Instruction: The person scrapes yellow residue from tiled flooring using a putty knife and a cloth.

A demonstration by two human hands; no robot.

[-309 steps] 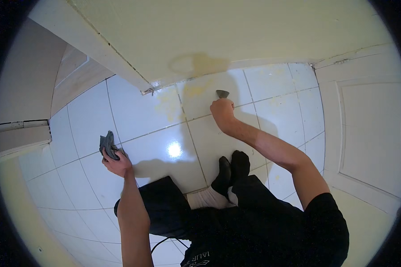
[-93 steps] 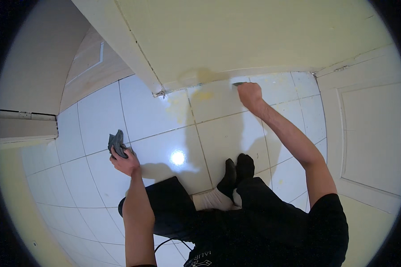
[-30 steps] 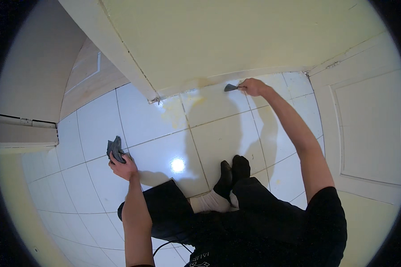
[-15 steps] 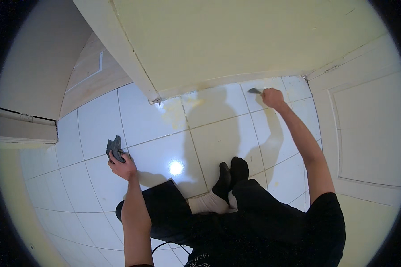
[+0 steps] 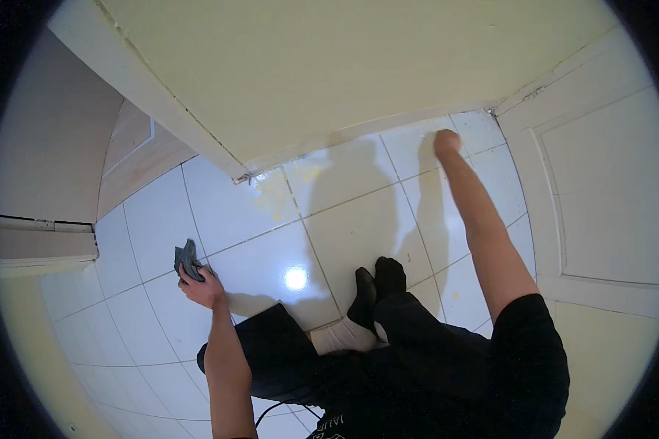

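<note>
On the left, my left hand (image 5: 202, 286) is closed around a dark grey cloth (image 5: 188, 262), held just over the tiles. My right arm reaches far out to the right, and my right hand (image 5: 447, 142) is a closed fist low by the wall's foot. The scraper that showed in this fist a moment ago is now mostly hidden or blurred. Yellowish stains (image 5: 272, 196) mark the white tiled floor (image 5: 252, 252) near the wall corner.
A pale yellow wall (image 5: 322, 66) with a low skirting runs across the far side. To the right stands a white panelled door (image 5: 608, 190); a doorway with a white frame (image 5: 154, 91) opens at the left. My feet in dark socks (image 5: 390, 276) rest on the tiles.
My right hand has moved slightly farther toward the wall and turned, so the scraper blade no longer shows. My left hand still grips the cloth; the view has shifted a little.
</note>
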